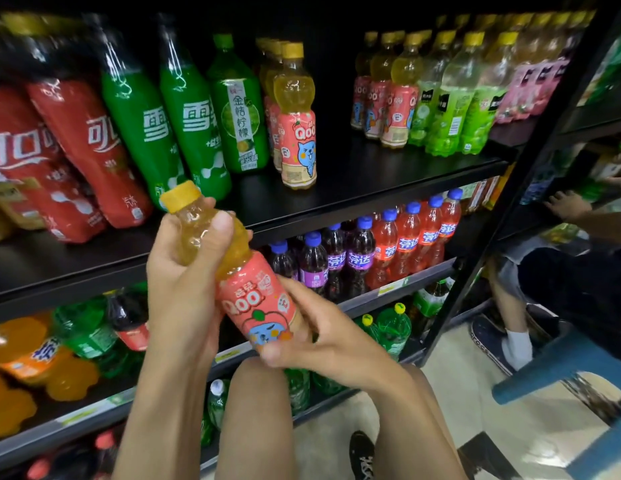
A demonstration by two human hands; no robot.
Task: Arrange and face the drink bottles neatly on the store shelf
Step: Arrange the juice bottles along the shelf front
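**Qoo bottle in both hands, not yet on the shelf**

- Qoo bottle: pink label, yellow cap, amber drink. It is held in the air in front of the racks, below the front lip of the upper shelf. It is tilted, cap up and left, base down and right. The cartoon-cat label faces the camera.
- Left hand: wrapped round the clear shoulder just under the cap, thumb across the front.
- Right hand: fingers curled round the base end, thumb at the bottom edge. Both hands are clamped on this one bottle.
- Upper shelf: a file of matching bottles stands just right of a green citrus-tea bottle. The front one is upright with its label outward. Right of the file is a bare stretch of board, then a second pink group beside pale-green bottles.
- Far left: large green soda bottles and red cola bottles. They look tilted, though that may be the wide lens.
- Shelf below: blue-capped purple and red bottles.
- Right edge: another person's arm reaches into the next rack.

Step, as judged: the bottle is picked and its label is being sorted out before placing.

The next move calls for bringing it upright and raising it over the shelf lip. It then wants setting with the cat outward, at the front of the matching file or on the bare board beside it. It has to go down gently so the front bottle stays standing.
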